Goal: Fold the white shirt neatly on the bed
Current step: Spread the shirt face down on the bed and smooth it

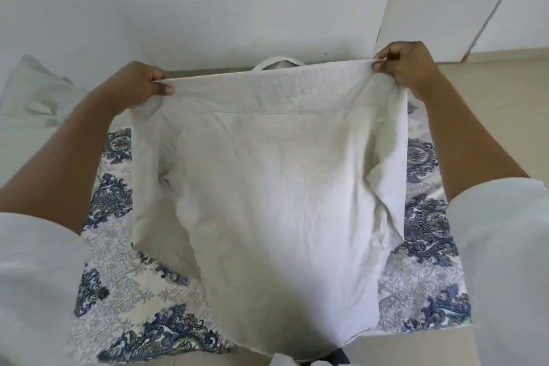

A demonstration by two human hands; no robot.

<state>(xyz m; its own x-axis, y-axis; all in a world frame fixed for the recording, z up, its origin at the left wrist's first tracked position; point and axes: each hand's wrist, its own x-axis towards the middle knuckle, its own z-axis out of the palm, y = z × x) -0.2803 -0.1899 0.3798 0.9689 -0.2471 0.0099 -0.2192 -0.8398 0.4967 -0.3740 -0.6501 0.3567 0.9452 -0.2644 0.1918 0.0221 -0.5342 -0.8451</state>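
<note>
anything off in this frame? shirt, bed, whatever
Nothing stands out. The white shirt hangs stretched between the left hand and right hand above the patterned bedspread, with only loose wrinkles along its sides.

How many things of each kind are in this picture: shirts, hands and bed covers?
Shirts: 1, the white shirt, held up over the bed
Hands: 2, the left hand and the right hand, each pinching its top edge
Bed covers: 1, the patterned bed cover
Total: 4
</note>
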